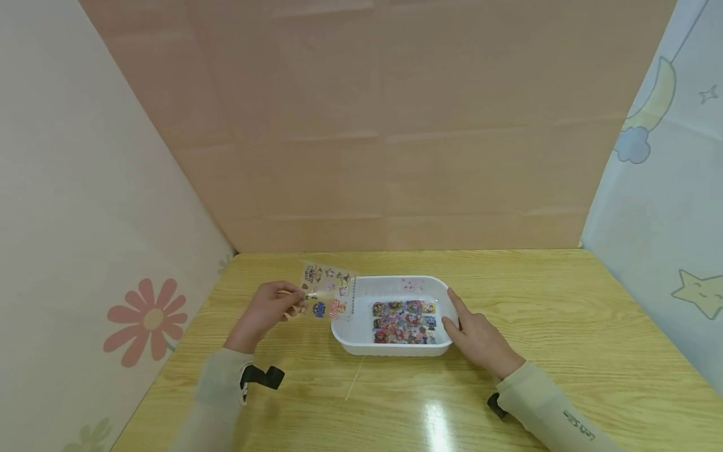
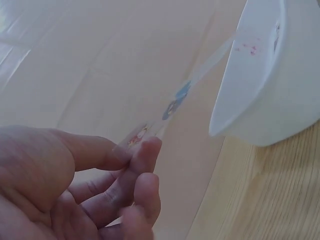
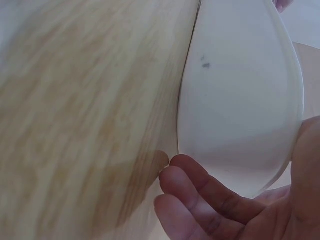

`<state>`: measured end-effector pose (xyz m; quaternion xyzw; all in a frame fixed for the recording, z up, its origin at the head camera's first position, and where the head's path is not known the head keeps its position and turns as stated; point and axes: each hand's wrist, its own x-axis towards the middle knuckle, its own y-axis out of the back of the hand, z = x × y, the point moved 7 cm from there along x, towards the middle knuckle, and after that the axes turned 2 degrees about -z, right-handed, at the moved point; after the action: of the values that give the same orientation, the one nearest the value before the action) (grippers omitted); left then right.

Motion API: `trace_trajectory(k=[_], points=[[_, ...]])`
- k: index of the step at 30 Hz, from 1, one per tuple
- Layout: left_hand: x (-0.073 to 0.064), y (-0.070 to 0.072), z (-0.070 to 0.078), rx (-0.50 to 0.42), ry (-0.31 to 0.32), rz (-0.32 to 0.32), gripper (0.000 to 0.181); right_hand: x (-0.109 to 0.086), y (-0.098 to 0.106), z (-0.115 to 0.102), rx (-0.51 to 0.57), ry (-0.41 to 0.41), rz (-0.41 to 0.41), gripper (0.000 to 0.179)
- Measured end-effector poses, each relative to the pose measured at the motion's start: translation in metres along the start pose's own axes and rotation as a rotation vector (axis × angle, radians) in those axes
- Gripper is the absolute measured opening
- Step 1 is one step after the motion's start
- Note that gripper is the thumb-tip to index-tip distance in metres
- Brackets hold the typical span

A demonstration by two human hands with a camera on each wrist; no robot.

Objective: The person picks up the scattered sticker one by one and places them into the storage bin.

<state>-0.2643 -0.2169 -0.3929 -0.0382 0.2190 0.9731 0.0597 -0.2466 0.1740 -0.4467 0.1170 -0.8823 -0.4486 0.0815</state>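
My left hand (image 1: 268, 311) pinches the left edge of a clear sticker sheet (image 1: 327, 292) between thumb and fingertips. The sheet carries small cartoon pictures, and its right edge overlaps the left rim of a white plastic tray (image 1: 384, 350). Seen from the left wrist, the sheet (image 2: 177, 100) is nearly edge-on, stretching towards the tray (image 2: 295, 100). Colourful cartoon stickers (image 1: 403, 323) lie flat inside the tray, right of its middle. At the tray's right end, my right hand (image 1: 480, 339) grips the rim, thumb over the edge and fingers (image 3: 187, 172) low against the outer wall.
The tray stands on a wood-grain table (image 1: 565, 326). A thin pale strip (image 1: 354, 380) lies before it. A tan panel (image 1: 395, 157) closes the back; pale walls with a flower (image 1: 151, 320) and a moon (image 1: 658, 94) flank the sides.
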Motion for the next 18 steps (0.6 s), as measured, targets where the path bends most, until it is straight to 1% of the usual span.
trace_trajectory(k=[8,13,18], points=[[0.002,-0.031,0.008,-0.048,0.056,-0.073,0.024,0.000,0.000,0.001,0.003,-0.011,-0.005,0.069],[0.006,-0.048,0.012,-0.050,0.074,-0.088,0.022,-0.001,0.000,-0.001,0.011,-0.007,-0.008,0.069],[0.010,-0.062,0.017,-0.046,0.069,-0.101,0.021,-0.001,0.001,-0.002,0.015,-0.005,-0.014,0.069]])
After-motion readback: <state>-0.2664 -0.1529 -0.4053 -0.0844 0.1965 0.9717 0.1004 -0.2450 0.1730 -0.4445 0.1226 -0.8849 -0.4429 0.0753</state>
